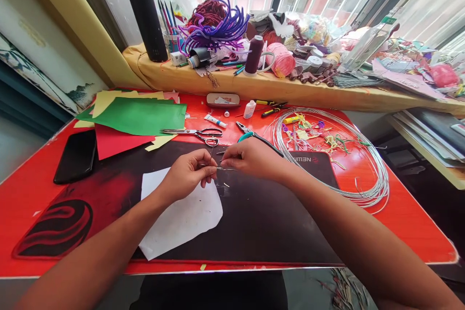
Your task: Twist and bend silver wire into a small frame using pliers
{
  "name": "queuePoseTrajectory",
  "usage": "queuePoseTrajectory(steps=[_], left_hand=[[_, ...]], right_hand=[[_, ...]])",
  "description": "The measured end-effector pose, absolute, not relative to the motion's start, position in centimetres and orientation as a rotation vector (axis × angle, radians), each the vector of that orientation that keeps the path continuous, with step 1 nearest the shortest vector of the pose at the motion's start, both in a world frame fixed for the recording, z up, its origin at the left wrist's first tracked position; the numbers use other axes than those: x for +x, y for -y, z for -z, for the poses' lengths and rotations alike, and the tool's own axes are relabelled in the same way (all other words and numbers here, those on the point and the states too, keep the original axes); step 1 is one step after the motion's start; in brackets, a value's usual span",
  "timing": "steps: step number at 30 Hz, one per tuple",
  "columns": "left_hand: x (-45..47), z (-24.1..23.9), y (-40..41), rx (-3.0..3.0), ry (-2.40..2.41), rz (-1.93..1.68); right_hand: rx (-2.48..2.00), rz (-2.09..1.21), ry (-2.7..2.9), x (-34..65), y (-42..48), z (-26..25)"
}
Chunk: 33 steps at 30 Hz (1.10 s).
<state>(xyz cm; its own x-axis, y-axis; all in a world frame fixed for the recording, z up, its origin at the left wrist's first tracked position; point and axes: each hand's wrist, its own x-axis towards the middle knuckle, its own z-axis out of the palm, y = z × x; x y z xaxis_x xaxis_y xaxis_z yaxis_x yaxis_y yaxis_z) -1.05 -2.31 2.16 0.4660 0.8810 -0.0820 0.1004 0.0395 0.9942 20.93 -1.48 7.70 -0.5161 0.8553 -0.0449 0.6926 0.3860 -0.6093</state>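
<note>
L hand [191,172] grip pinched on thin wire [220,168], its end poking out over dark mat [276,218] nr white paper [181,218]. R hand [250,157] just beside, nearly closed; can't tell what it's got.

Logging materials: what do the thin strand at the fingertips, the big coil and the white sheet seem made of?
Thin strand: probably metal, with a greyish glint; too small to be sure.
Coil: likely bare metal wire, silvery and shiny, in round loops.
White sheet: probably paper, matte and thin, with cut-looking edges.
</note>
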Motion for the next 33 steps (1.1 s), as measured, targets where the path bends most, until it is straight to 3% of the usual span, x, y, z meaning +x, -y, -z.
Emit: queuePoseTrajectory(steps=[6, 9, 16, 26, 33], left_hand=[[-0.9, -2.6, 2.5, 1.176, -0.751, -0.765], [-0.7, -2.6, 2.4, 1.048, -0.742, -0.851], [-0.8, -2.4, 1.9, 1.275, -1.03, -1.131], [-1.6, -1.5, 2.3, 1.929, -1.271, -0.972], [-1.5, -1.6, 2.2, 1.925, -1.223, -0.797]], right_hand=[[-1.179, -1.578, 1.891, 21.9, 0.8, -5.8], [-1.069, -1.752, 1.636, 21.3, 1.1, -3.5], [-1.15, -1.417, 1.381, 16.7, 3.8, -0.1], [-1.497, -0.747, 2.171, 17.5, 5.4, -3.4], [-1.643, -0.318, 2.624, 18.6, 4.4, -6.9]])
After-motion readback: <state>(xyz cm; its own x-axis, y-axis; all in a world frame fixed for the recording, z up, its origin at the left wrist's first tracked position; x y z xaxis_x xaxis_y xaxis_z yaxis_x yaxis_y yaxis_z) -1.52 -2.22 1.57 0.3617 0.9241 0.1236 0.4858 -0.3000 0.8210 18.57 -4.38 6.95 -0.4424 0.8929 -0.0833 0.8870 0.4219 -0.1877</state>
